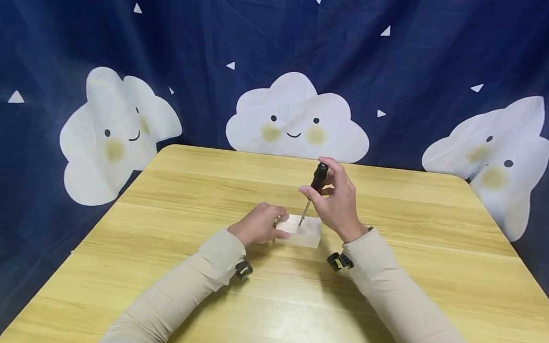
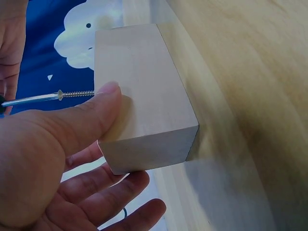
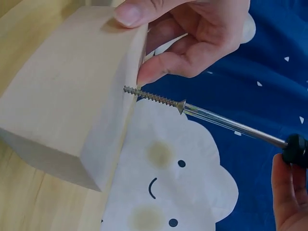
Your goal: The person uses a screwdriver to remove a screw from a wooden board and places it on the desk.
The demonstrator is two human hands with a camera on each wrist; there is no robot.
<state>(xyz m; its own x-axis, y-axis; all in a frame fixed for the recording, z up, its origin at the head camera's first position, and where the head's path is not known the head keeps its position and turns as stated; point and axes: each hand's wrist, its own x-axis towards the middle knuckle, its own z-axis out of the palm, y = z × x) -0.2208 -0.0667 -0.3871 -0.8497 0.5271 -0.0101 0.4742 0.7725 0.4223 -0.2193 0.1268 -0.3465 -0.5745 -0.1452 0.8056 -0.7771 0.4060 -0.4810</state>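
Note:
A pale wooden block (image 1: 297, 239) lies on the table, and my left hand (image 1: 258, 224) grips its left end between thumb and fingers. My right hand (image 1: 338, 199) holds a black-handled screwdriver (image 1: 319, 176) by the handle, with the shaft pointing down and slightly tilted. At the driver's tip is a countersunk wood screw (image 3: 156, 99), its head against the bit. The screw's point meets the block's upper face in the right wrist view; whether it has entered the wood I cannot tell. In the left wrist view the thumb (image 2: 108, 103) presses the block's side near the screw.
The light wood-grain table (image 1: 266, 312) spreads around the block. Behind it hangs a dark blue curtain (image 1: 207, 41) with white clouds and small triangles. Black wrist devices (image 1: 244, 270) sit at both cuffs.

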